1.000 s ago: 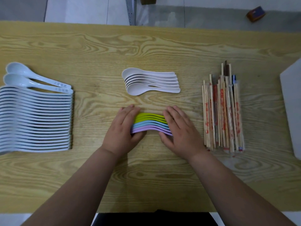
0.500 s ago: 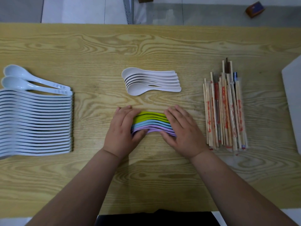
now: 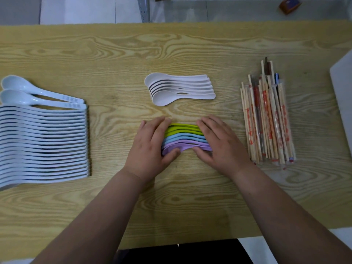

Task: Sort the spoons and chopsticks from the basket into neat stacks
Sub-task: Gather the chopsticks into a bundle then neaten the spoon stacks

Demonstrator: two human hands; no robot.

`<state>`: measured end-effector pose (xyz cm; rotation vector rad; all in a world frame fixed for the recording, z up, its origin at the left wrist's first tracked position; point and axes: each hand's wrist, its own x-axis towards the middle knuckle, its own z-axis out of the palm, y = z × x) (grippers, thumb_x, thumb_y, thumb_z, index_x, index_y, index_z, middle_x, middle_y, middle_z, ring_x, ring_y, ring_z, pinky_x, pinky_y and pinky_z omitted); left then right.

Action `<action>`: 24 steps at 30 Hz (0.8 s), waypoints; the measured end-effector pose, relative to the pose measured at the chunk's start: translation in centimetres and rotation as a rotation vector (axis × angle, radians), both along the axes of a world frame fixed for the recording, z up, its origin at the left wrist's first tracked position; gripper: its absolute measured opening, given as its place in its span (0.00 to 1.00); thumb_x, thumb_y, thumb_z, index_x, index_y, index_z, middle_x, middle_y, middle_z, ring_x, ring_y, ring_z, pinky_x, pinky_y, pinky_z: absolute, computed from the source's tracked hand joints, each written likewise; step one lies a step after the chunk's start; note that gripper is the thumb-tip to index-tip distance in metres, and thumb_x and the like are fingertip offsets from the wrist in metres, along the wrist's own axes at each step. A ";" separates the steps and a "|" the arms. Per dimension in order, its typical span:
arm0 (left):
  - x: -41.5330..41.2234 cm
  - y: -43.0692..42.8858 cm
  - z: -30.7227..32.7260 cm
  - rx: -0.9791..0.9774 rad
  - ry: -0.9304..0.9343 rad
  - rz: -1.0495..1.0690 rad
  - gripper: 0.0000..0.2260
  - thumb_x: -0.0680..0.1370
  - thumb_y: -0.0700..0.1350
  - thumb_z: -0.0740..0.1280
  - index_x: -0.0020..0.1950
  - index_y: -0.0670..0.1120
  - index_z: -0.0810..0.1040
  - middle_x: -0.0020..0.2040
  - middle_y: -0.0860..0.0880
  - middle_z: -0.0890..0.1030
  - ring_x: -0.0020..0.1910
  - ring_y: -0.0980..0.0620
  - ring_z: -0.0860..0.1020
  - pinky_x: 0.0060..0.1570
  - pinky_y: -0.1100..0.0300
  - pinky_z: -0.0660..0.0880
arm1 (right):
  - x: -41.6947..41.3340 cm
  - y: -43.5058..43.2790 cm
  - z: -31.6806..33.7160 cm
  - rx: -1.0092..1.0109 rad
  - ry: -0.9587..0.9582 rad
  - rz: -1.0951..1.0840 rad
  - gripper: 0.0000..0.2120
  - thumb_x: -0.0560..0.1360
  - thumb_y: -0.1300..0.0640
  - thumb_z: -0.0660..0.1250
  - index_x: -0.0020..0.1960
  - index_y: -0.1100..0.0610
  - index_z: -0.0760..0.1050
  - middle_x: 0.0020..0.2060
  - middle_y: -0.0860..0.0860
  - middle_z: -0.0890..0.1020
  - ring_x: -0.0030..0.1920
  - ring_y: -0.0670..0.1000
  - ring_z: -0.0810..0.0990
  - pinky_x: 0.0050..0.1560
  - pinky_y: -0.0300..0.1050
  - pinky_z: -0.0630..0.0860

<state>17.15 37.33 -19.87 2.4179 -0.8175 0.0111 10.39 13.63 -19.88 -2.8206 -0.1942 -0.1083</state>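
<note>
Wood-grain table [image 3: 171, 54] filled the view, with pale floor beyond its far edge. At the front middle, a person's left hand [image 3: 150, 147] and right hand [image 3: 222, 147] lay on the two ends of the coloured spoons [image 3: 182, 136], a nested stack of green, blue and purple lying crosswise on the wood. Each hand had its fingers draped over the far side of the stack and its thumb pressed to the near purple edge, so the stack was pinched from both ends and only its middle showed between them. Just beyond the hands sat the white spoons [image 3: 179, 88], a small overlapped set with bowls to the left and handles to the right. Well apart on the left ran the blue spoons [image 3: 43, 141], a long row packed edge to edge, two at its far end showing their bowls. On the right the chopsticks [image 3: 266, 121], most in clear wrappers with red print, lay side by side, pointing away from the person. A white object [image 3: 342, 92] cut into the right edge; what it was could not be told. A brown box [image 3: 289, 4] lay on the floor.
</note>
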 end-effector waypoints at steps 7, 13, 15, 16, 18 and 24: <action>0.1 0.0 0.2 0.004 0.010 0.022 0.35 0.75 0.58 0.69 0.74 0.37 0.68 0.70 0.39 0.72 0.70 0.40 0.71 0.66 0.37 0.70 | 0.3 -0.1 -0.2 -0.014 0.013 0.044 0.34 0.78 0.40 0.64 0.76 0.60 0.66 0.74 0.56 0.71 0.76 0.58 0.64 0.72 0.60 0.66; -0.4 -0.7 1.0 0.016 -0.004 0.060 0.34 0.75 0.56 0.69 0.74 0.36 0.68 0.69 0.38 0.72 0.68 0.40 0.72 0.68 0.45 0.71 | 1.1 -0.2 0.5 -0.024 0.074 0.078 0.35 0.78 0.38 0.60 0.77 0.59 0.65 0.74 0.55 0.70 0.77 0.57 0.63 0.76 0.56 0.61; -0.5 -0.8 1.2 0.026 0.005 0.083 0.35 0.74 0.56 0.69 0.74 0.37 0.69 0.68 0.38 0.73 0.67 0.41 0.73 0.66 0.46 0.72 | 1.3 -0.3 0.8 -0.030 0.100 0.081 0.36 0.77 0.37 0.58 0.77 0.58 0.65 0.74 0.55 0.69 0.77 0.57 0.62 0.77 0.54 0.60; -0.5 -0.9 1.4 0.030 0.012 0.093 0.35 0.74 0.57 0.69 0.74 0.37 0.68 0.67 0.38 0.73 0.66 0.41 0.73 0.66 0.46 0.73 | 1.4 -0.4 0.9 -0.030 0.110 0.084 0.36 0.77 0.37 0.58 0.77 0.58 0.65 0.75 0.55 0.69 0.77 0.57 0.62 0.76 0.53 0.60; -0.5 -1.0 1.6 0.036 0.020 0.097 0.36 0.73 0.57 0.68 0.75 0.37 0.68 0.68 0.38 0.72 0.67 0.40 0.72 0.66 0.46 0.73 | 1.5 -0.5 1.1 -0.028 0.115 0.097 0.36 0.77 0.37 0.57 0.77 0.58 0.65 0.74 0.55 0.70 0.77 0.57 0.63 0.76 0.53 0.61; -0.4 -1.3 1.8 0.052 0.001 0.091 0.36 0.73 0.57 0.69 0.74 0.37 0.68 0.69 0.38 0.72 0.68 0.40 0.72 0.67 0.45 0.71 | 1.7 -0.7 1.4 -0.040 0.137 0.120 0.37 0.76 0.36 0.57 0.78 0.58 0.64 0.75 0.55 0.69 0.77 0.57 0.62 0.76 0.53 0.61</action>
